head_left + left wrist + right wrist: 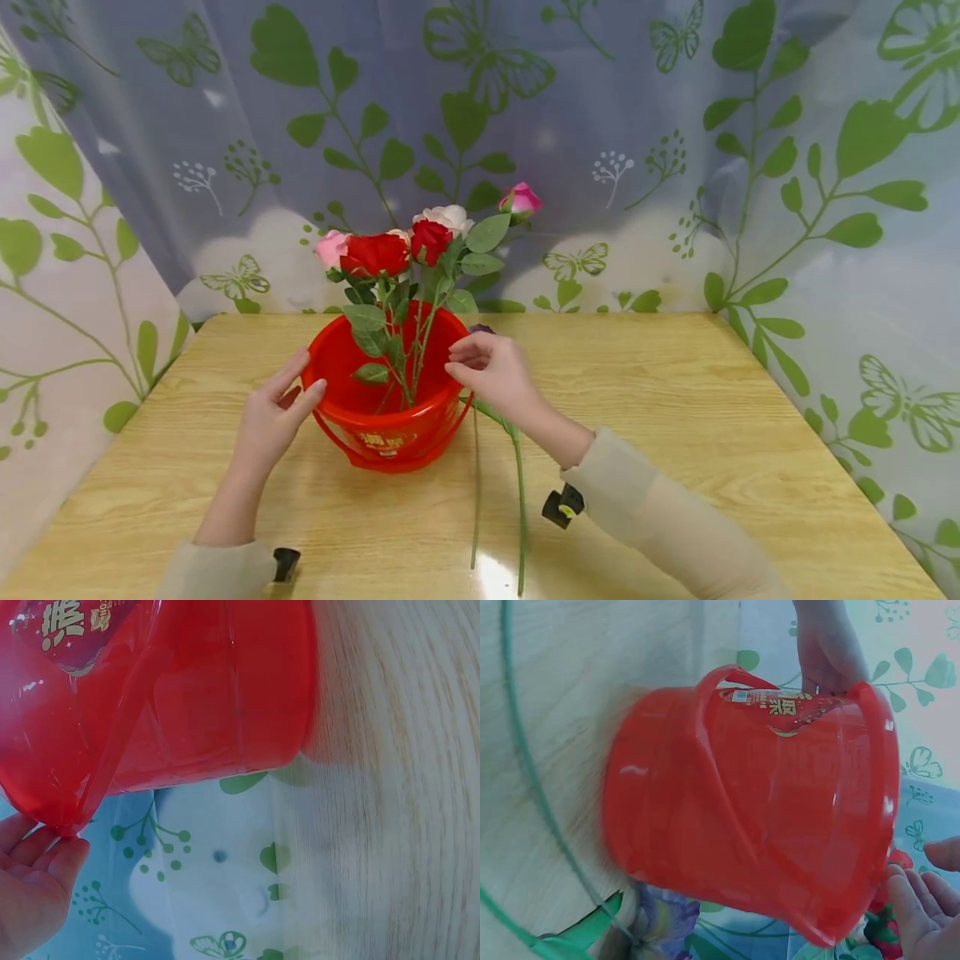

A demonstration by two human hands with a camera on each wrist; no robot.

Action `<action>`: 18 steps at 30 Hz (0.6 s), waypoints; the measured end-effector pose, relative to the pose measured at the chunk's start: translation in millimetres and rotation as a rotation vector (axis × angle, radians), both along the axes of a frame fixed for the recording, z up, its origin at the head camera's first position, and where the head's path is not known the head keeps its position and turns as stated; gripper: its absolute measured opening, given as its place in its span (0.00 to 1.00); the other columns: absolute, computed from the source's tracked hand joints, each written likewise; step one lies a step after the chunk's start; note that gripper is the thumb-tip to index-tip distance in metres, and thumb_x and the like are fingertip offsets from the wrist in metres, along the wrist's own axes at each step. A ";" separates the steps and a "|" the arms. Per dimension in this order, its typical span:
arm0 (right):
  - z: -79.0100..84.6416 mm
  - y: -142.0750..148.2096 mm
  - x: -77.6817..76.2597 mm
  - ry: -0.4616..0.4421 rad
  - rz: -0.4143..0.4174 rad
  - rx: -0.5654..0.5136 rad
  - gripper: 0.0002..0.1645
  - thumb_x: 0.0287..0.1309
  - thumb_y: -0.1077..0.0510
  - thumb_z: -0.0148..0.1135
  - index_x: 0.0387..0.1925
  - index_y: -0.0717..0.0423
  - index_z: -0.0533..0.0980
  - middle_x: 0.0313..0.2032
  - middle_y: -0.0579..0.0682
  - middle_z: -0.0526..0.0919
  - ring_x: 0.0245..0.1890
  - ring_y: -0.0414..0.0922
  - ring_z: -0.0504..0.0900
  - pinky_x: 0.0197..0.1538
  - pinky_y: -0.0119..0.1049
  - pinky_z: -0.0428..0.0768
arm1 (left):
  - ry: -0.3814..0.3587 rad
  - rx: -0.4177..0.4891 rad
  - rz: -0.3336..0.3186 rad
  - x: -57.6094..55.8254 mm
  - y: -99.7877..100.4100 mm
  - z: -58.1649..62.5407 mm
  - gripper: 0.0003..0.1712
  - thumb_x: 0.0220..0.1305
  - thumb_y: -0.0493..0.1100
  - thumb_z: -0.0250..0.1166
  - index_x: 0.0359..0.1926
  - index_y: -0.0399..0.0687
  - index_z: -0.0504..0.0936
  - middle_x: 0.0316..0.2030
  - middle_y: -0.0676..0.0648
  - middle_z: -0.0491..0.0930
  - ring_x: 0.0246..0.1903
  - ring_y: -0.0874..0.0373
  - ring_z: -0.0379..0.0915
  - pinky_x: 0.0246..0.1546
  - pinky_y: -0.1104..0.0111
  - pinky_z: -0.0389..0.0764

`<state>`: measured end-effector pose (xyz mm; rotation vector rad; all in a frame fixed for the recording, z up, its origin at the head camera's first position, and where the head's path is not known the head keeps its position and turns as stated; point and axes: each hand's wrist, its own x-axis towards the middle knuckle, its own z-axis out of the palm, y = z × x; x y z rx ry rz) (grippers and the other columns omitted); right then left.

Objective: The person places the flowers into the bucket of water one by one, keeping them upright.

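A red plastic bucket (405, 429) stands upright on the table. My left hand (272, 417) holds its left rim, the thumb and fingertips meeting near the handle joint in the left wrist view. By the right rim is my right hand (498, 375), fingers loosely bent, thumb apart from them and nothing between. Inside the bucket lean several artificial roses: a red rose (375, 254), a smaller red rose (431, 242), a pale pink rose (331, 248), a white rose (446, 219) and a bright pink rose (521, 199). Their stems cross near the front wall.
Right of the bucket, green stems (520, 500) lie on the wooden table (660, 392). A purple flower (664, 915) lies beside the bucket in the right wrist view. Behind the table hangs a leaf-and-butterfly curtain (585, 108).
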<state>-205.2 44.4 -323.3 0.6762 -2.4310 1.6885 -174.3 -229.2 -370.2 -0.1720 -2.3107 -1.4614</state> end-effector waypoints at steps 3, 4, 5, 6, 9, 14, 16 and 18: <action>-2.8 12.5 6.0 -0.025 -0.007 -0.004 0.08 0.47 0.68 0.63 0.33 0.67 0.77 0.31 0.56 0.81 0.30 0.45 0.80 0.31 0.31 0.80 | 0.000 -0.003 0.001 0.8 0.2 0.8 0.28 0.56 0.36 0.62 0.57 0.31 0.66 0.58 0.38 0.64 0.58 0.48 0.58 0.47 0.70 0.68; -4.0 16.3 8.0 -0.031 -0.011 -0.001 0.08 0.46 0.68 0.63 0.33 0.67 0.78 0.31 0.55 0.81 0.30 0.45 0.80 0.31 0.31 0.79 | 0.001 -0.004 0.003 1.0 0.0 1.2 0.28 0.56 0.36 0.62 0.57 0.31 0.66 0.58 0.38 0.64 0.58 0.48 0.58 0.47 0.70 0.68; -5.3 20.2 10.0 -0.037 -0.011 0.003 0.08 0.46 0.68 0.63 0.32 0.67 0.78 0.30 0.54 0.81 0.29 0.45 0.80 0.31 0.31 0.79 | -0.001 -0.003 0.003 1.1 -0.3 1.3 0.29 0.56 0.36 0.62 0.57 0.31 0.66 0.58 0.38 0.64 0.58 0.48 0.57 0.47 0.70 0.68; -6.8 24.0 12.0 -0.042 -0.018 0.013 0.08 0.46 0.68 0.64 0.32 0.66 0.78 0.30 0.54 0.81 0.29 0.44 0.80 0.32 0.31 0.79 | -0.001 -0.004 0.005 1.0 -0.7 1.4 0.29 0.56 0.36 0.62 0.57 0.31 0.66 0.58 0.38 0.64 0.58 0.48 0.58 0.47 0.69 0.68; -12.3 35.4 18.0 -0.054 -0.032 0.053 0.07 0.46 0.67 0.64 0.31 0.64 0.78 0.29 0.52 0.81 0.29 0.43 0.80 0.32 0.31 0.78 | -0.007 -0.013 0.011 0.9 -1.8 1.1 0.29 0.56 0.38 0.61 0.58 0.32 0.66 0.58 0.38 0.64 0.58 0.49 0.58 0.48 0.65 0.68; -25.4 54.1 25.6 -0.091 -0.048 0.101 0.07 0.46 0.67 0.64 0.31 0.63 0.78 0.30 0.52 0.81 0.29 0.43 0.80 0.31 0.31 0.78 | -0.006 -0.033 0.012 0.2 -1.5 -0.2 0.29 0.57 0.40 0.61 0.58 0.32 0.66 0.58 0.39 0.64 0.58 0.50 0.58 0.48 0.64 0.69; -30.8 60.4 27.2 -0.095 -0.052 0.118 0.07 0.46 0.67 0.64 0.31 0.63 0.78 0.30 0.52 0.81 0.29 0.43 0.80 0.32 0.31 0.79 | -0.005 -0.035 0.011 0.1 -1.0 -0.6 0.29 0.57 0.39 0.61 0.58 0.32 0.66 0.58 0.39 0.64 0.58 0.50 0.58 0.48 0.65 0.69; -35.6 65.8 28.0 -0.102 -0.058 0.131 0.07 0.46 0.66 0.64 0.32 0.63 0.78 0.30 0.52 0.81 0.29 0.43 0.79 0.32 0.31 0.79 | -0.002 -0.027 0.011 0.0 -0.3 -0.8 0.29 0.56 0.39 0.62 0.58 0.32 0.66 0.58 0.38 0.64 0.58 0.50 0.58 0.48 0.65 0.68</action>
